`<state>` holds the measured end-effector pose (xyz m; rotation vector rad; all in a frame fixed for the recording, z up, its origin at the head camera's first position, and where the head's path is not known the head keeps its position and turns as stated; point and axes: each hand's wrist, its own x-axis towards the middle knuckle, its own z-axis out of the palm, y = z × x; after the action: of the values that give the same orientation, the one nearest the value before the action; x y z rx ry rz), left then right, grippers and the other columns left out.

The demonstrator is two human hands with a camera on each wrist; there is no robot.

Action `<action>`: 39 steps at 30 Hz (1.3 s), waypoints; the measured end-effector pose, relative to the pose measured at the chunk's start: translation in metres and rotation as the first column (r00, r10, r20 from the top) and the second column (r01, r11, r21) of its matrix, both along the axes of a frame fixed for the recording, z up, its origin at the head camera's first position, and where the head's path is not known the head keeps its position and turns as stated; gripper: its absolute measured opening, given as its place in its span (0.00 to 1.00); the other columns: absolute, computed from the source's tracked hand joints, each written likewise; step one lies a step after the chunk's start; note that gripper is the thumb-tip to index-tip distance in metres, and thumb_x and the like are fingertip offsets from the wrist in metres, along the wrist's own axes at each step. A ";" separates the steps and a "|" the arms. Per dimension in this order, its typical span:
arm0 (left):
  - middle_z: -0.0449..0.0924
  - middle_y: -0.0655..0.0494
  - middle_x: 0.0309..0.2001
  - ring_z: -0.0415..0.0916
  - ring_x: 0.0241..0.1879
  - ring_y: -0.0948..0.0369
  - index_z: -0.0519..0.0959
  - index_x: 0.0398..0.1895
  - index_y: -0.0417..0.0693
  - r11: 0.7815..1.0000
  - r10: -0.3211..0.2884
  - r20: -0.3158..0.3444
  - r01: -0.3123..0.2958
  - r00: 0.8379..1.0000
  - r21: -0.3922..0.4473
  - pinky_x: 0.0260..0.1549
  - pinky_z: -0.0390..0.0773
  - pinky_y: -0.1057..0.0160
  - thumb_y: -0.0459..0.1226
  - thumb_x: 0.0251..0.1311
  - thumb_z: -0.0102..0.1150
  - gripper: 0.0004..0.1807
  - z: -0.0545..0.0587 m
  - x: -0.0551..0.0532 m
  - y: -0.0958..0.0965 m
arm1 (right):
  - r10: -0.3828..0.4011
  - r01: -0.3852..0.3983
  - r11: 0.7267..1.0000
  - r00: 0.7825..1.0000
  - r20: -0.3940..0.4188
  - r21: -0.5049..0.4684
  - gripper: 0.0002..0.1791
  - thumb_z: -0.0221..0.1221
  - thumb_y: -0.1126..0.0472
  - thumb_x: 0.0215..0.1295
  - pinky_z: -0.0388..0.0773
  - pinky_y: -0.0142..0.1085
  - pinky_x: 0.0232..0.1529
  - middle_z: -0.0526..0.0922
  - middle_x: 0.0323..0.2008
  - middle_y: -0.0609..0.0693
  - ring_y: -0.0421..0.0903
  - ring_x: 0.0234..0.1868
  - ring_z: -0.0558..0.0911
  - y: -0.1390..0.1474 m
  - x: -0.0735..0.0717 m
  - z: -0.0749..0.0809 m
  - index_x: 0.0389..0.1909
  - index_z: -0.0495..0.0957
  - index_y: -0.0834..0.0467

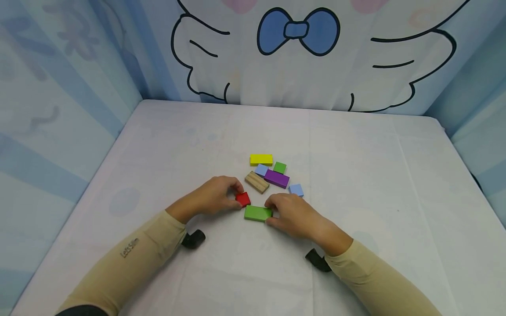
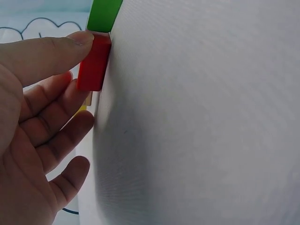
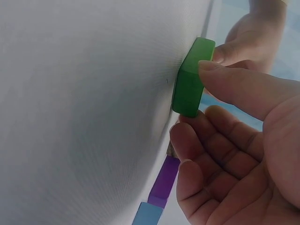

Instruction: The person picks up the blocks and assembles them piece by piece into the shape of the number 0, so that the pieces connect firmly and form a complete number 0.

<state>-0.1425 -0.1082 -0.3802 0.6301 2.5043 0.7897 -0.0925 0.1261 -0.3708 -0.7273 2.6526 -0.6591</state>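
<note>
Fingers [image 2: 57, 110] pinching red block [image 2: 95, 65], bow [image 1: 296, 30] head-view only

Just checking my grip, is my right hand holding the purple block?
No, the right hand pinches the long green block, while the purple block lies beyond it.

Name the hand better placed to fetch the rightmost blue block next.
Probably the right hand: the rightmost blue block lies just beyond it, though that hand would first have to release the long green block. The left hand is farther away, pinching the red block.
</note>
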 end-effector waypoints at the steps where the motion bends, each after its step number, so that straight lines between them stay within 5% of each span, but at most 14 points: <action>1: 0.80 0.56 0.45 0.74 0.47 0.57 0.79 0.49 0.44 1.000 0.000 -0.001 0.000 1.000 0.002 0.56 0.73 0.55 0.36 0.58 0.72 0.17 0.000 0.000 0.000 | -0.001 0.001 1.000 1.000 0.001 0.000 0.17 0.69 0.60 0.62 0.77 0.42 0.49 0.82 0.40 0.48 0.45 0.42 0.78 0.000 0.000 0.000 0.49 0.80 0.63; 22: 0.80 0.58 0.44 0.73 0.47 0.58 0.80 0.50 0.44 0.999 0.020 0.015 -0.021 1.000 0.028 0.56 0.72 0.55 0.39 0.59 0.71 0.18 -0.012 -0.001 -0.002 | -0.001 0.001 1.000 1.000 0.007 -0.018 0.17 0.69 0.61 0.62 0.77 0.43 0.50 0.82 0.41 0.49 0.46 0.42 0.78 0.000 0.002 -0.003 0.49 0.80 0.63; 39: 0.80 0.58 0.42 0.73 0.47 0.58 0.81 0.50 0.44 1.000 0.019 -0.002 -0.019 1.000 0.018 0.55 0.72 0.55 0.40 0.59 0.72 0.18 -0.008 -0.002 -0.001 | 0.018 -0.018 1.000 1.000 -0.018 -0.009 0.17 0.69 0.61 0.62 0.77 0.42 0.49 0.82 0.40 0.49 0.45 0.41 0.78 0.000 0.000 -0.002 0.49 0.80 0.64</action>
<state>-0.1441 -0.1091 -0.3887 0.6142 2.5113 0.8191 -0.0922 0.1260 -0.3723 -0.7627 2.6577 -0.6634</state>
